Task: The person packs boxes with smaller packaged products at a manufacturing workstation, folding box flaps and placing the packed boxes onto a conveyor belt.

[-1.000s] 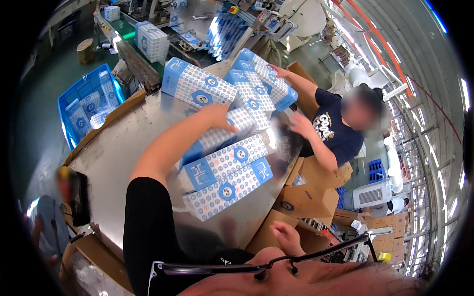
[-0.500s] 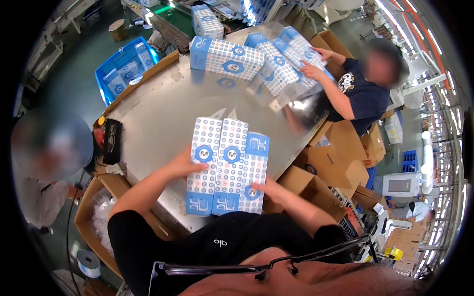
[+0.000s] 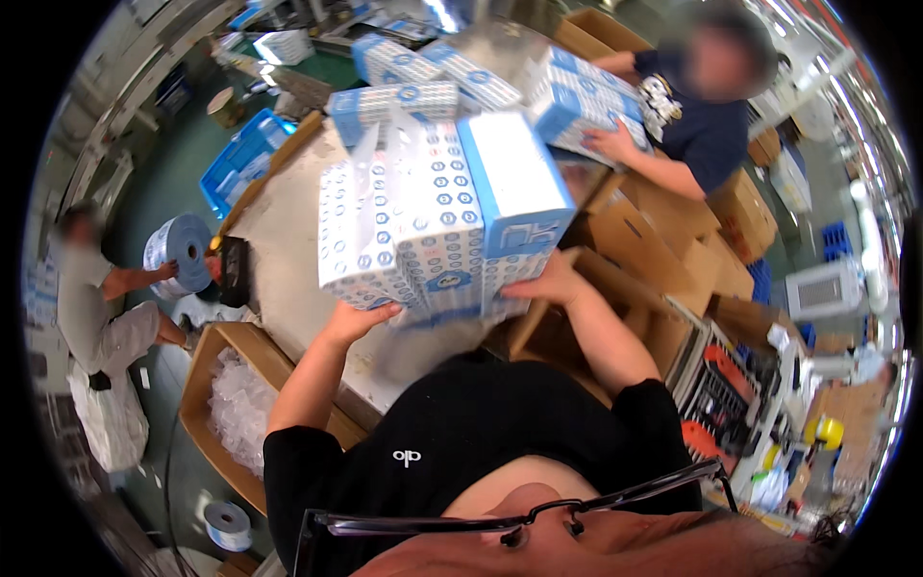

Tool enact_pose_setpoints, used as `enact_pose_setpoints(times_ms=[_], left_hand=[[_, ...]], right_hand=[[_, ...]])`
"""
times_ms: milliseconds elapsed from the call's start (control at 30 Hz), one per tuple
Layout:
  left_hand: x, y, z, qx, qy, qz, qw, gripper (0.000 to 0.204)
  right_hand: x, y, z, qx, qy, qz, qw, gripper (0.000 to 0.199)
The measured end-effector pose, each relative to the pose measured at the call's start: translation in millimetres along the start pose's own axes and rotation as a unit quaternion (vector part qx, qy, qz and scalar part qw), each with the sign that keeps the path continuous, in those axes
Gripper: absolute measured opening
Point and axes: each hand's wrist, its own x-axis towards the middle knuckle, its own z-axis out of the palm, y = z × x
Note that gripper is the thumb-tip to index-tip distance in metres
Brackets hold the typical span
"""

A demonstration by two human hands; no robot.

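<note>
The bundle of blue-and-white packs (image 3: pixel 437 216), flat on the desk (image 3: pixel 279 240) half a second ago, is now lifted clear above it, fingers of the left hand (image 3: pixel 358 319) and right hand (image 3: pixel 543 284) clamped on its lower edge.

Near, the packs (image 3: pixel 433 216) are white with blue ring dots and light-blue ends. Far packs (image 3: pixel 394 101) match. Left crate (image 3: pixel 240 159) is blue; right cartons (image 3: pixel 673 231) brown; shirt (image 3: pixel 481 433) black, seemingly.
</note>
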Motion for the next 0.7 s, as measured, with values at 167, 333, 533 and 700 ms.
enact_pose_setpoints(times_ms=[167, 333, 533, 700], left_hand=[[24.3, 14.2, 128.3, -0.159, -0.191, -0.015, 0.969, 0.064], [3.7, 72.7, 240.8, 0.124, -0.256, 0.149, 0.947, 0.049], [4.9, -23.6, 218.5, -0.007, 0.000, -0.029, 1.000, 0.056], [-5.7, 1.4, 234.9, 0.141, -0.074, -0.127, 0.979, 0.039]], right_hand=[[-116.9, -112.8, -86.4, -0.206, 0.074, -0.019, 0.976, 0.070], [-244.1, -195.5, -142.3, -0.175, 0.060, 0.077, 0.980, 0.091], [-278.3, 19.5, -177.1, -0.369, -0.082, 0.238, 0.895, 0.110], [-197.7, 178.5, -191.0, -0.417, -0.057, 0.406, 0.811, 0.074]])
